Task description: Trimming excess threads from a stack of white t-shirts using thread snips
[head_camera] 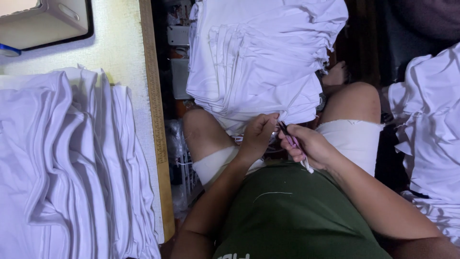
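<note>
A cramped, dim work corner: a pale tabletop (pixel 120 48) with a wooden ruler edge (pixel 155 120) runs down the left, bearing a spread row of folded white cloth pieces (pixel 62 163); a second heap of white cloth (pixel 431 124) sits at the right; the seated person's knees carry a thick stack of folded white garments (pixel 258 57); the left hand (pixel 257 136) pinches the lower edge of that stack, fingers closed on the fabric; the right hand (pixel 311 146) is closed around a small pink-handled thread snipper (pixel 292 140), its dark tip just beside the pinched edge; the blade could, I judge, nick the cloth or the left fingertips, since tip and thumb sit so close; the stack leans over the knees and could slide forward if tugged; the exact thread or seam at the tip is hidden by the fingers; the blades' opening cannot be told; the grey box (pixel 43 21) at top left is cut off, and the clutter under the table is too dark to read
</note>
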